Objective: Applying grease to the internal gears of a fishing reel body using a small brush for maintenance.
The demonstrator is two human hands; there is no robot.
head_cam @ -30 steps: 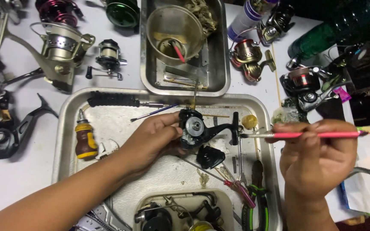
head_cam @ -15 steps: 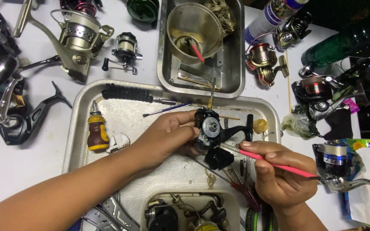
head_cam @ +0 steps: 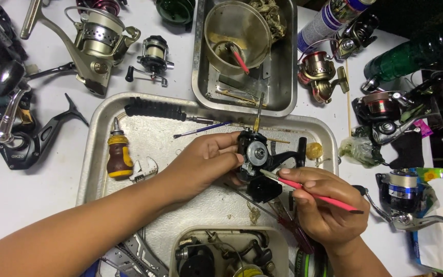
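**Brush tip at the opened reel**

The left hand (head_cam: 201,166) curls its fingers around a black reel body (head_cam: 255,154), held above the metal tray (head_cam: 98,149). The right hand (head_cam: 324,205) pinches a red brush (head_cam: 316,196), its tip touching the reel. The upper steel pan (head_cam: 283,56) holds a cup (head_cam: 237,36) with another brush.

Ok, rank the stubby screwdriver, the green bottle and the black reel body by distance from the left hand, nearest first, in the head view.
1. Black reel body: held in the left hand, middle of the tray.
2. Stubby screwdriver: left part of the tray.
3. Green bottle: far upper right, off the tray.
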